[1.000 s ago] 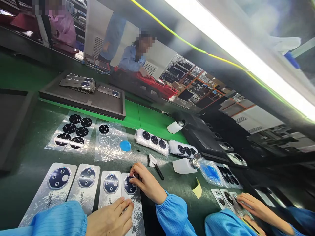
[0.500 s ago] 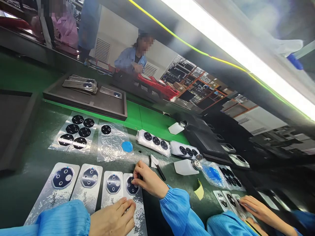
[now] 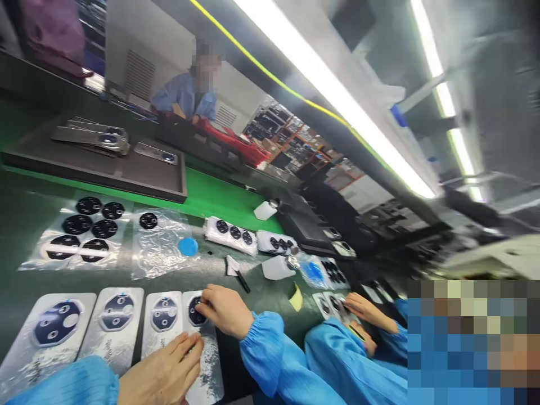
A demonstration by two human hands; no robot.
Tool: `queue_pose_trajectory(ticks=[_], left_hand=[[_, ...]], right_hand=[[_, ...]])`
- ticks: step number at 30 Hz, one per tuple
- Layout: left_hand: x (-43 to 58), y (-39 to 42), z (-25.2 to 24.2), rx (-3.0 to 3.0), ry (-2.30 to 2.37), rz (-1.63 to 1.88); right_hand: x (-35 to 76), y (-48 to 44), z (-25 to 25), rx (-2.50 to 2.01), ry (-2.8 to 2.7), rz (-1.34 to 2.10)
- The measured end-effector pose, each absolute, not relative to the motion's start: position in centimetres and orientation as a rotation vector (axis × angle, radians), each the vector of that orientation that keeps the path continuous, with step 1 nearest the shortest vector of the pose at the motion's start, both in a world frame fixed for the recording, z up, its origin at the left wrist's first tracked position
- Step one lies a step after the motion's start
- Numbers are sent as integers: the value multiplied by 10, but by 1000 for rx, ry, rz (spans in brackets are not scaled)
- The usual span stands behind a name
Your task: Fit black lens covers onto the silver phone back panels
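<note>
The right hand (image 3: 228, 310) was curled at the dark disc (image 3: 194, 311) on the fourth panel (image 3: 211, 368), thumb and forefinger drawn close; whether they had hold of anything could not be told. The left hand (image 3: 162, 371) lay palm down, fingers extended and gripping nothing, across the third panel (image 3: 151, 341) and the fourth. The second panel (image 3: 110, 341) and first panel (image 3: 19, 351) sat beside them, also bearing dark discs. By the look of it, those three were done with discs and the fourth was in hand. Six black discs remained on one clear sheet (image 3: 34, 257), and one on the other sheet (image 3: 156, 254), near a blue disc (image 3: 188, 246).

A strip of dark surface (image 3: 189, 279) separated the panels from the sheets. To the right, the black-handled tool (image 3: 242, 281) and the white bottle (image 3: 277, 268) narrowed the room; beyond the sheets rose the tray's rim (image 3: 184, 179).
</note>
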State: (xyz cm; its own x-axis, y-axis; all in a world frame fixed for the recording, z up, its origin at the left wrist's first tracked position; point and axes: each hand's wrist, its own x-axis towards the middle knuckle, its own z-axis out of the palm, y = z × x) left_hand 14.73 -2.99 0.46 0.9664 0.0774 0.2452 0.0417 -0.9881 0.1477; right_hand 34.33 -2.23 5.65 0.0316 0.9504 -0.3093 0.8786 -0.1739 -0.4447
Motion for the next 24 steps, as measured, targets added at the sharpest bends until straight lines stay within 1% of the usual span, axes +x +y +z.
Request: queue_pose_trajectory(ticks=[2,6,9,12,15,17,21,24], left_hand=[[148,-30,-2,2972,89,352],[149,-31,-11,2883,147,403],[149,-30,-8,2813,134,294],[150,-29,3,2767,139,137],[148,-24,17,2658,173,3],[145,-21,23,2463,233,14],[134,-15,30,1828,423,284],[127,-14,36,1382,420,322]], right_hand=[[340,-19,57,-2188,-1843,890],[335,-13,46,-2166,-1602,1041],[331,-8,36,-2079,-1398,1117],[332,-1,39,-1963,-1207,1040],[332,-1,58,-1821,-1105,928],[328,-12,72,-1720,-1119,939],[310,-48,79,-1533,-1265,1135],[302,-65,73,-1471,-1466,1073]])
